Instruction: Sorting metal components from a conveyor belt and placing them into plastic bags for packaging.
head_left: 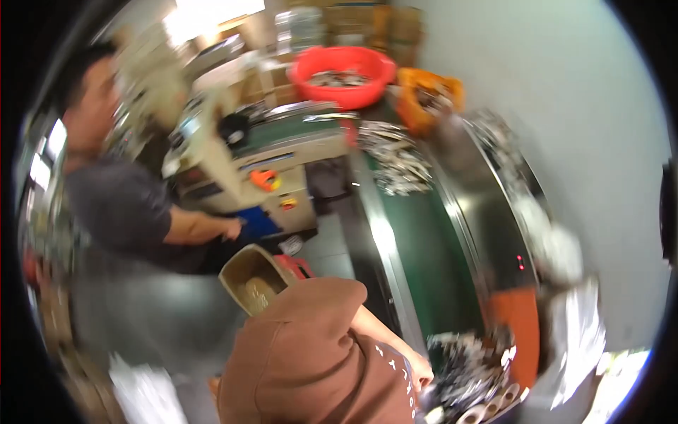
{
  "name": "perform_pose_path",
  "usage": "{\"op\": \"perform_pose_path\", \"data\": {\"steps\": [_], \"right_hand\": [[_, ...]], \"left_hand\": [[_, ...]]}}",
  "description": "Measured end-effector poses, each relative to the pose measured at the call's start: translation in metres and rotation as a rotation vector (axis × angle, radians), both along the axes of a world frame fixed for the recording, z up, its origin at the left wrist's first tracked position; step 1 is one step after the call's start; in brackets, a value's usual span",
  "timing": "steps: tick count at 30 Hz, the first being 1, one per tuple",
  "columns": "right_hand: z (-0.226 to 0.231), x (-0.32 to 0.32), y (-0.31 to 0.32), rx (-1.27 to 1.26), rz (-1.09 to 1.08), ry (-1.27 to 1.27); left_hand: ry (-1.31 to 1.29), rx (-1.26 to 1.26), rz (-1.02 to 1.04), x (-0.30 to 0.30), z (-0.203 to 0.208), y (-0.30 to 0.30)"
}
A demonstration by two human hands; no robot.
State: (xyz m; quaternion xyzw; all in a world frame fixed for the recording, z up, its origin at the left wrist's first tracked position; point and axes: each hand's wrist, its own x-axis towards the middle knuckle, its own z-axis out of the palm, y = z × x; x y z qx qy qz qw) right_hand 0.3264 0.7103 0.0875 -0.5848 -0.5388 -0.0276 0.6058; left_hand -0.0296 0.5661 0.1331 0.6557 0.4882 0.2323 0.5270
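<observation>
A brown short sleeve and shirt fill the lower middle of the view. From that sleeve my left hand [421, 372] reaches down to the right, beside a heap of small silvery and dark packets [470, 364] at the lower end of a green conveyor belt [431, 261]. Motion blur smears its fingers, so what they hold, if anything, cannot be made out. My right hand does not show. More silvery packets [395, 159] lie on the far part of the belt.
A person in a dark shirt [127, 205] stands at left, one arm toward a machine [289, 205]. A tan bin [254, 275] is close to my shoulder. Beyond stand a red basin [342, 71] and an orange basket [431, 99]. White rolls [487, 411] lie at lower right.
</observation>
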Motion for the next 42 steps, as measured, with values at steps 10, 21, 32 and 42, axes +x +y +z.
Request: {"op": "perform_pose_path", "data": {"steps": [10,21,32,42], "right_hand": [[0.116,-0.433,0.03,-0.042,1.354,0.184],[0.123,-0.525,0.0,-0.056,1.766,-0.056],[0.141,-0.51,-0.043,-0.131,1.709,-0.167],[0.157,-0.486,-0.039,-0.044,1.781,-0.22]], "left_hand": [[-0.115,0.08,1.007,-0.155,0.01,-0.061],[-0.125,0.189,1.308,-0.16,0.007,-0.107],[-0.196,0.324,1.404,-0.158,-0.053,-0.098],[-0.171,0.191,1.365,-0.113,0.0,-0.121]]}}
